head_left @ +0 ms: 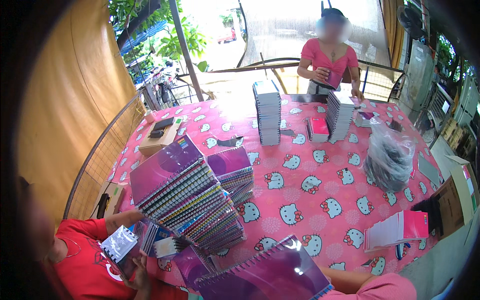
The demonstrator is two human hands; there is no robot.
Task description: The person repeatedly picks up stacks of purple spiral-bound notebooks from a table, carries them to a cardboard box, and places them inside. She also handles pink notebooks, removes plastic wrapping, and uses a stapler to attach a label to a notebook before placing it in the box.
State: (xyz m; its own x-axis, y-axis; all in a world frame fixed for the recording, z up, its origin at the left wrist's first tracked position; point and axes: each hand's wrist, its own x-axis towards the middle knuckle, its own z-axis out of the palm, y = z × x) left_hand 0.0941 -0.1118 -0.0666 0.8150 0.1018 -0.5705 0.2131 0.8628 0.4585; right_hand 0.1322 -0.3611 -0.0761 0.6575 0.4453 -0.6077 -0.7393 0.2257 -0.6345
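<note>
A large purple spiral notebook (272,275) lies at the near edge of the table (320,200), its wire-bound long edge running from near left up to far right, its lower part cut off by the frame. Only a pink sleeve (377,287) shows at the near right; the wearer's own hands are hidden, so whether they are clenched or released cannot be told. Just left of the notebook stands a leaning stack of spiral notebooks (192,200) with purple covers, spines facing near right. A brown cardboard box (160,137) sits at the far left. Two tall stacks of small notebooks (267,112) rise at the far middle, and a clear plastic bag (390,157) holding dark contents bulges at the right. A fanned pink-covered pile (397,230) lies near right. A person in red (85,260) at the near left holds a small wrapped notebook (119,243).
</note>
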